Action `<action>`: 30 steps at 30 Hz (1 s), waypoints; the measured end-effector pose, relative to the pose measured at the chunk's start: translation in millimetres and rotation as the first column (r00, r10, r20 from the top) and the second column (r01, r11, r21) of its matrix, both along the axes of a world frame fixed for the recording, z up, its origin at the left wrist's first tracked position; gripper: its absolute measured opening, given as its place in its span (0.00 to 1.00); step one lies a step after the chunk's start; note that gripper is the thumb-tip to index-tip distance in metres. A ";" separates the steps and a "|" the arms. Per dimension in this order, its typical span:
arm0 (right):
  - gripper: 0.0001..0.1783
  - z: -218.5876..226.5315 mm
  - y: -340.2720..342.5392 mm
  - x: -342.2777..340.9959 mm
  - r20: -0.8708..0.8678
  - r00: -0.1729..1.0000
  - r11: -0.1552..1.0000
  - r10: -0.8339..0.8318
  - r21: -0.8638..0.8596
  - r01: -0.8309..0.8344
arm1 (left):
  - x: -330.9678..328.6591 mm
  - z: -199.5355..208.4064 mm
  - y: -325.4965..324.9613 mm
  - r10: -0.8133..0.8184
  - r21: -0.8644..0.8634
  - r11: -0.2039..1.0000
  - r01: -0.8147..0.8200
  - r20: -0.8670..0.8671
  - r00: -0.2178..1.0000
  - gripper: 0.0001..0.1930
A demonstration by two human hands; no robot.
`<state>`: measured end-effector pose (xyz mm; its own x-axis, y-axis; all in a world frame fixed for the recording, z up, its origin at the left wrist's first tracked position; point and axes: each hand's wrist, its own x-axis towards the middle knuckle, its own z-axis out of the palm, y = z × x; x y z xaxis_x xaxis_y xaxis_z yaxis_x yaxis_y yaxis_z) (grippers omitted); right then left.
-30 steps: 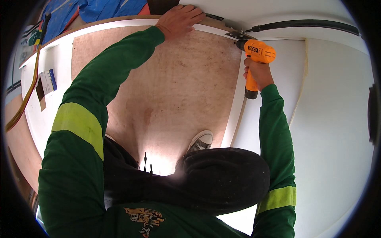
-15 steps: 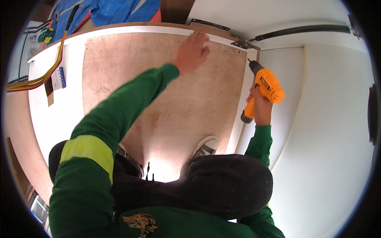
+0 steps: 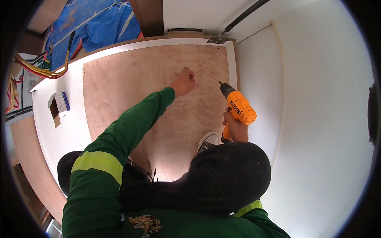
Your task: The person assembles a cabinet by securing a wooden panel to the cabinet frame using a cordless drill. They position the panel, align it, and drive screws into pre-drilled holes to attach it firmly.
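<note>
My right hand (image 3: pixel 235 127) grips the handle of an orange cordless drill (image 3: pixel 239 108), whose bit points up and to the left, just off the right edge of a brown plywood panel (image 3: pixel 131 79). My left hand (image 3: pixel 183 81) reaches out over that panel with its fingers pinched together. A tiny dark bit shows at the fingertips, too small to identify. The panel sits in a white frame (image 3: pixel 59 139). A metal hinge (image 3: pixel 217 39) is fixed at the frame's far right corner, well beyond both hands.
A small open white-and-blue box (image 3: pixel 58 104) lies on the frame's left side. Yellow and red cables (image 3: pixel 37 70) and a blue tarp (image 3: pixel 99 23) lie at the far left. A white wall (image 3: pixel 317 119) rises on the right, a black rod (image 3: pixel 244 14) above. My shoe (image 3: pixel 208 141) rests on the panel.
My left hand has left the panel's far edge, drawn back toward the middle and closed. The drill has come away from the hinge and lower down the right side.
</note>
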<state>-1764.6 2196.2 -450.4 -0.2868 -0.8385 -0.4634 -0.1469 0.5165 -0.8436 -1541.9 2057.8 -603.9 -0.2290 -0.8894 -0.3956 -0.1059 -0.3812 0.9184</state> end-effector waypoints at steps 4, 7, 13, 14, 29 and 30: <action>0.11 -0.1 6.4 -7.6 0.067 0.998 0.999 -0.019 -0.026 0.021 | -3.9 2.0 2.1 0.036 0.065 0.997 -0.030 -0.082 0.996 0.12; 0.11 1.0 10.4 -12.2 0.038 0.999 0.999 -0.010 -0.032 0.011 | -11.0 8.6 10.9 -0.013 0.040 0.999 0.018 -0.116 0.993 0.12; 0.09 0.4 14.8 -20.7 0.038 0.998 0.999 0.051 -0.007 -0.050 | -41.3 11.4 31.9 -0.079 -0.078 0.994 0.082 0.044 0.996 0.11; 0.09 -0.5 15.8 -21.3 0.046 0.998 0.999 0.052 0.002 -0.052 | -45.1 9.6 35.2 -0.069 -0.101 0.992 0.072 0.030 0.997 0.10; 0.08 -8.3 20.2 -21.7 0.097 0.990 0.989 0.099 0.101 -0.108 | -64.2 0.5 47.4 -0.032 -0.202 0.979 0.035 0.015 0.999 0.08; 0.08 -9.3 19.7 -21.8 0.095 0.990 0.988 0.105 0.099 -0.115 | -64.6 -0.1 47.2 -0.033 -0.207 0.978 0.036 0.018 0.999 0.08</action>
